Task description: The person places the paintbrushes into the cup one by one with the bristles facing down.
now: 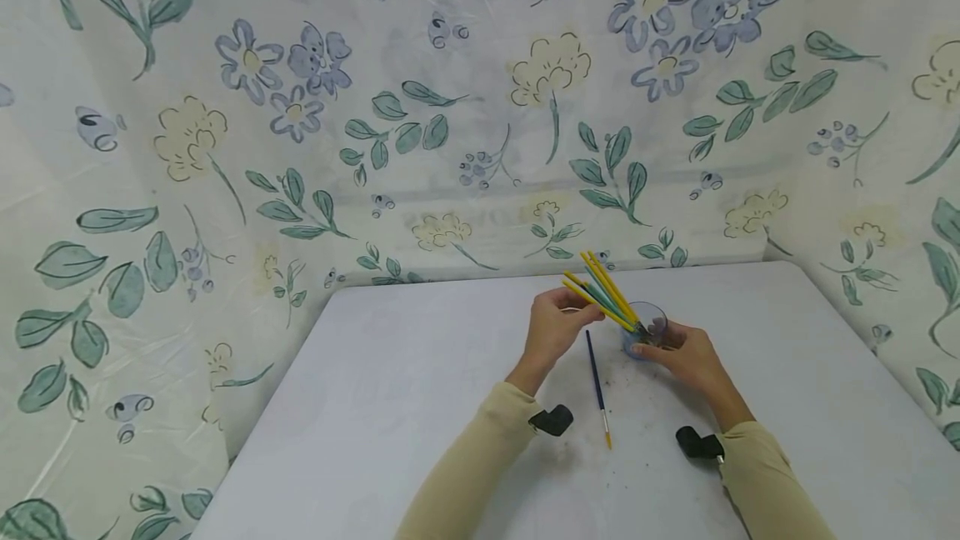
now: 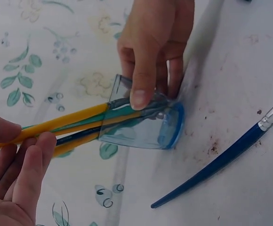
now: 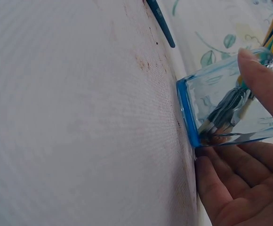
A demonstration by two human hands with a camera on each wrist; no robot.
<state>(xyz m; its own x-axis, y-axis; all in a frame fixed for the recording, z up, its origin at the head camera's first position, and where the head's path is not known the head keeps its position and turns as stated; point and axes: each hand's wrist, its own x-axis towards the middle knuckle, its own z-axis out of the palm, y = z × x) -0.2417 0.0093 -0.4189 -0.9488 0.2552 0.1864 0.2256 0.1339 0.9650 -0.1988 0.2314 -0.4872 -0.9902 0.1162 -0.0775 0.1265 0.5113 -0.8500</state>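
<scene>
In the head view a clear cup point(image 1: 654, 312) with a blue base stands on the table towards the back. My right hand point(image 1: 696, 363) grips it, the thumb pressed on its near wall and the other fingers round the far side. Several paintbrushes point(image 1: 617, 297) with yellow, green and dark blue handles lean left out of the cup, metal ends down inside point(image 3: 228, 108). My left hand point(image 1: 557, 322) pinches the handles between thumb and fingers. A loose blue paintbrush point(image 1: 596, 377) lies on the table between my forearms, its orange bristles towards me.
The white tabletop point(image 1: 390, 373) carries small dark specks and reddish smudges around the loose brush. A flower-patterned cloth point(image 1: 450, 148) hangs behind the table and along its sides. Black camera mounts point(image 1: 553, 421) stick out from both wrists.
</scene>
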